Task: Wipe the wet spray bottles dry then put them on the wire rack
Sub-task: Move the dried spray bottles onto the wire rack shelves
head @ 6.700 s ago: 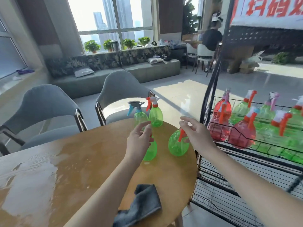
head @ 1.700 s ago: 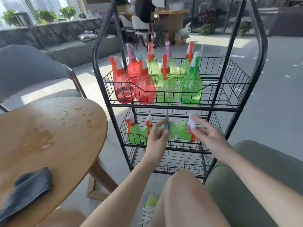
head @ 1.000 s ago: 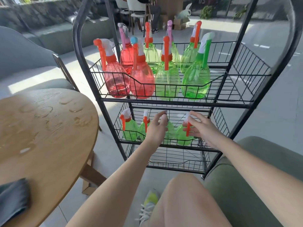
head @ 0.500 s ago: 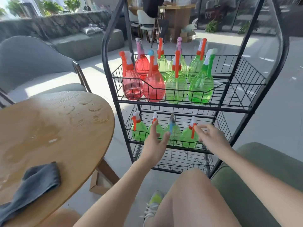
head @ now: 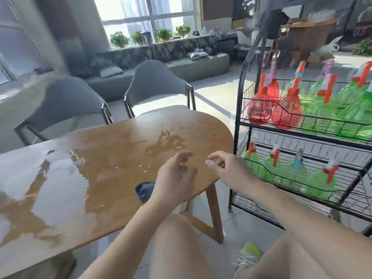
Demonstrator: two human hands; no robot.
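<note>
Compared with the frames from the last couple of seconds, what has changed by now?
Both hands have let go of the green bottles on the wire rack middle shelf and pulled back over the table: left hand and right hand are empty, fingers loose. The view swung left. The bottles stay shelved; the cloth stays on the table.

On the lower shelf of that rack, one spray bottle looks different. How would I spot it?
Find the black wire rack right of the wooden table. Its lower shelf holds four green bottles in a row. The blue-topped bottle, third from the left, has a blue trigger; its neighbours have red ones.
</note>
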